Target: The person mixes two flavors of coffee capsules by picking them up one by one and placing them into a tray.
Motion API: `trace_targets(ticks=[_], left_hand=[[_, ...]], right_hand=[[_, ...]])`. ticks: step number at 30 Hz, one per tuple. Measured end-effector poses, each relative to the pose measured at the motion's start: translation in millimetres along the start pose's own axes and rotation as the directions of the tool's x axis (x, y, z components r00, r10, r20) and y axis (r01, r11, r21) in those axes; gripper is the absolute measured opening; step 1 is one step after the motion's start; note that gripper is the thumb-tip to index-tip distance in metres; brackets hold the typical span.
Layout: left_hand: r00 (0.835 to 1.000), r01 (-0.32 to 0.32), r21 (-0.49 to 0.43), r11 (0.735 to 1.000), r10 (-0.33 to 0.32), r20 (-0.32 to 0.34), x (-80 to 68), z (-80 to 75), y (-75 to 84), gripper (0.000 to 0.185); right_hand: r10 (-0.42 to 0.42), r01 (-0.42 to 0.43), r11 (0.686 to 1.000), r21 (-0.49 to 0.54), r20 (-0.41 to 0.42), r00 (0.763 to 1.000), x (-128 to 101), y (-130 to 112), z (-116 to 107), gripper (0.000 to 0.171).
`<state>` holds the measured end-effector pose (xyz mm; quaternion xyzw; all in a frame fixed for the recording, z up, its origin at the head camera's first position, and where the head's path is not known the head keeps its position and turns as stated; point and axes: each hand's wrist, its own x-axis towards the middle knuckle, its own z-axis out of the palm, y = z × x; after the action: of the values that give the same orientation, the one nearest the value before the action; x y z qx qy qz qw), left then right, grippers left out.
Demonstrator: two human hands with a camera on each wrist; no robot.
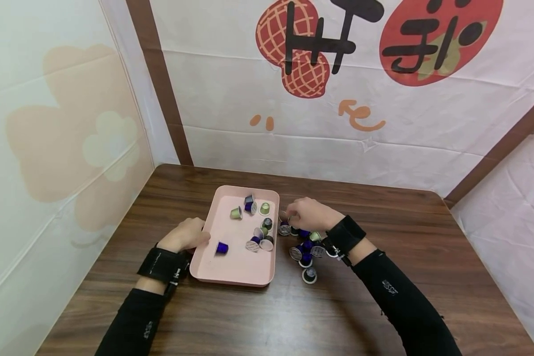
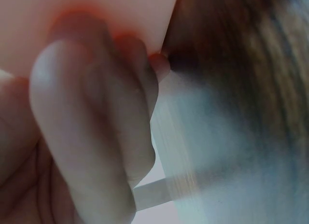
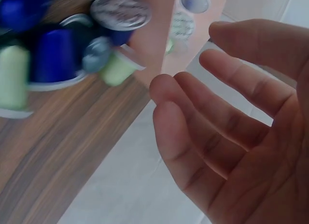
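Capsules lie just beneath right hand, beside tray.

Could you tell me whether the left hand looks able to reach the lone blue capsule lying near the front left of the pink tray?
Probably yes: the left hand grips the pink tray's left rim, and the blue capsule lies just inside, with nothing between them.

On the backdrop behind the table I read big black strokes resembling "HT" over a red waffle-patterned shape, then another black character on a red circle. My right sleeve bears tiny white lettering, too small to read.
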<state>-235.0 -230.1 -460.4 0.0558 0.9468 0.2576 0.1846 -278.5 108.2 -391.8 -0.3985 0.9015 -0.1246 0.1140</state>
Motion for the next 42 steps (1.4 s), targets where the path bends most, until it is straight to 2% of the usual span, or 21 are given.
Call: trace_targets(ticks=[6,13,17,22,34,42], left_hand=[[1.000,-0.017,-0.020,1.000,0.017,-0.003,-1.5,0.4,0.3,0.017],[1.000,-0.024,-0.038,0.999,0.024,-0.007,-2.4,-0.7,-0.1,0.019],[1.000,-0.025,-0.040,0.999,0.024,-0.008,-2.1,-0.3,-0.6,0.019],[1.000,-0.020,-0.045,0.999,0.019,-0.007,-0.6,1.3,-1.9,0.021],[1.000,-0.007,-0.064,0.998,0.007,-0.001,-2.2,0.4,-0.5,0.019],[1.000,-0.009,-0.075,0.997,0.009,-0.004,-2.4,2.0,-0.9,0.019]], right_hand=[[0.033,-0.034,0.999,0.032,0.027,0.999,-19,12,6,0.017],[0.104,-0.105,0.994,0.013,0.037,0.994,-37,25,13,0.018],[0.106,-0.108,0.994,0.031,0.044,0.993,-43,33,15,0.014],[0.113,-0.116,0.993,0.035,0.072,0.991,-47,40,17,0.016],[0.132,-0.129,0.991,-0.028,0.114,0.985,-49,44,22,0.016],[0.214,-0.203,0.976,-0.078,0.167,0.963,-46,56,22,0.019]])
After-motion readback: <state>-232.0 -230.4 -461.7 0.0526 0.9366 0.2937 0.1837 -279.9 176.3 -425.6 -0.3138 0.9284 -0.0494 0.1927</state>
